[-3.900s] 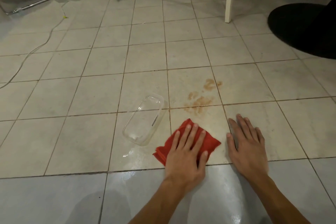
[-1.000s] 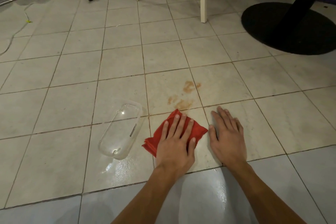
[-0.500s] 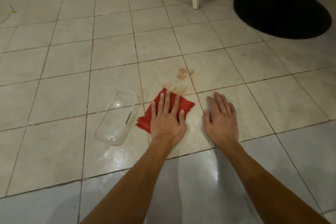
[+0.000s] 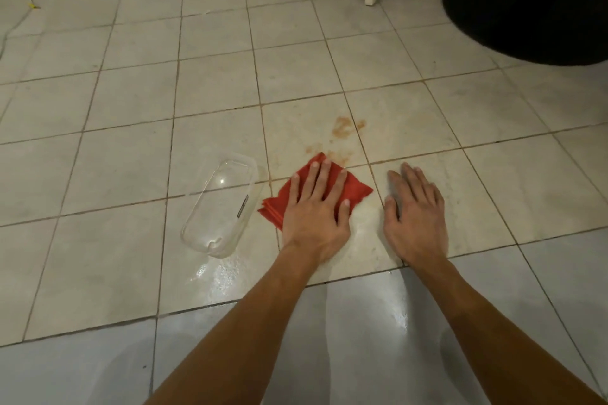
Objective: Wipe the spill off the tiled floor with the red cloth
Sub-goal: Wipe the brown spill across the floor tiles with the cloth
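Red folded cloth [image 4: 358, 189] pressed flat to the pale tiled floor [image 4: 131, 102] under the left hand [image 4: 316, 207], fingers straight and slightly spread, none curled round the fabric. Pushed farther than a second ago: far corner now across the grout line and onto the near edge of the orange-brown smeared spill [image 4: 345, 128], covering the nearest blotches. Well short of the stain a few seconds back.

Right hand [image 4: 416, 217] flat on bare tile just right of the cloth, fingers straight and close together, thumb out, holding nothing. Placed as before, probably as a brace.

Clear oblong plastic container [image 4: 220, 204] lying just left of the cloth, apart from it and unchanged against the tiles, with a wet sheen on the floor at its near end.

Meaning for the task: first real contact with the spill, wiping barely begun. Larger far blotch and the faint spots beside it untouched. Probably calls for a longer forward stroke under firm pressure, then a pull back. Worth watching for smearing into the grout rather than lifting.
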